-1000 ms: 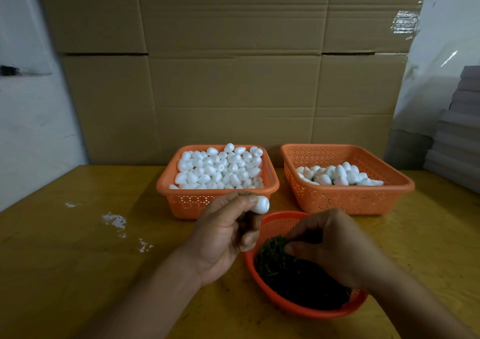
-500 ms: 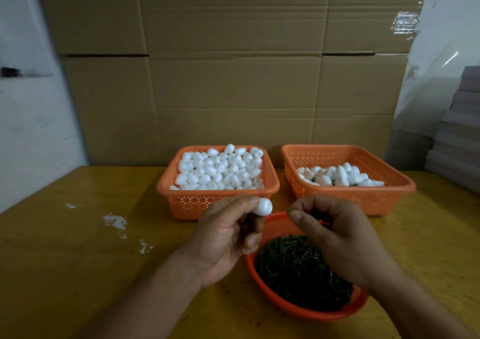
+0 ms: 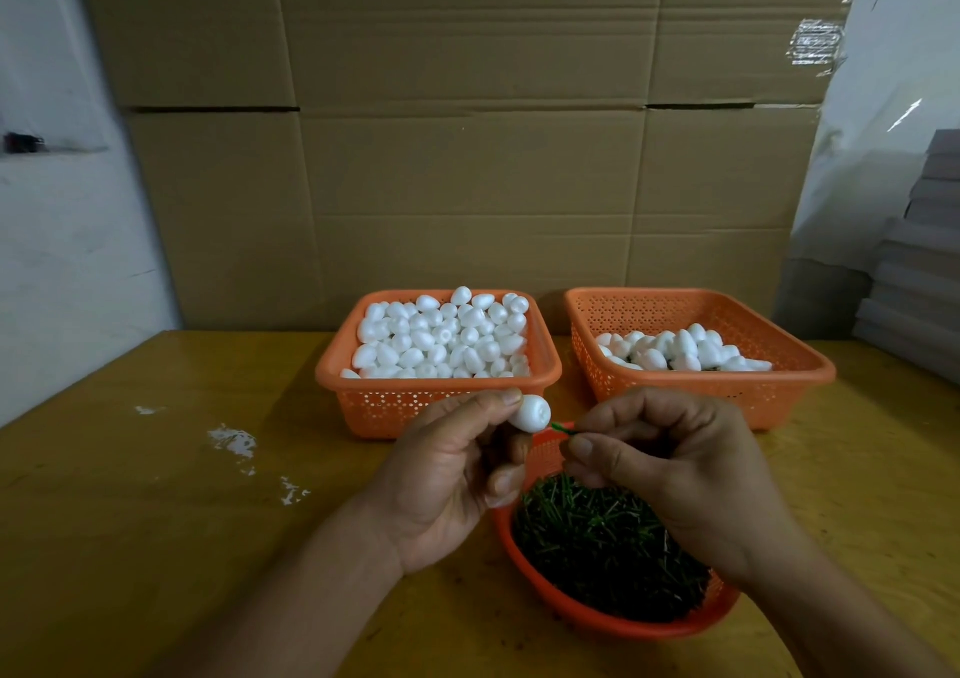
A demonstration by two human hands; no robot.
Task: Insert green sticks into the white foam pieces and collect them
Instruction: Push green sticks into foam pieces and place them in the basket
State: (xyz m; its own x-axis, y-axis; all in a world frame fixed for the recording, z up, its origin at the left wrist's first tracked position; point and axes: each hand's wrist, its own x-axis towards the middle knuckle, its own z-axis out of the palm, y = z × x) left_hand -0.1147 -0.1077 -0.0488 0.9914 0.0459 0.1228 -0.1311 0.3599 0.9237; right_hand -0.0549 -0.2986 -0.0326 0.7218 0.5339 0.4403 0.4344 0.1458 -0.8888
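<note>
My left hand (image 3: 447,474) pinches a white foam piece (image 3: 531,412) between thumb and fingertips, its flat end turned to the right. My right hand (image 3: 670,459) pinches a thin green stick (image 3: 562,430) whose tip points at the foam piece, a short gap away. Both hands hover over a round orange basket (image 3: 613,617) full of green sticks (image 3: 597,537). Behind stand two square orange baskets: the left basket (image 3: 436,396) heaped with plain foam pieces (image 3: 441,337), the right basket (image 3: 701,386) with a smaller pile of foam pieces (image 3: 680,350).
The baskets stand on a yellow wooden table (image 3: 156,495) with white paint flecks (image 3: 231,441) at the left. Large cardboard boxes (image 3: 467,157) form a wall behind. A grey stack (image 3: 919,272) sits at the right edge.
My right hand has lifted out of the stick basket with one green stick and brought it up toward the foam piece. My left hand has stayed almost still.
</note>
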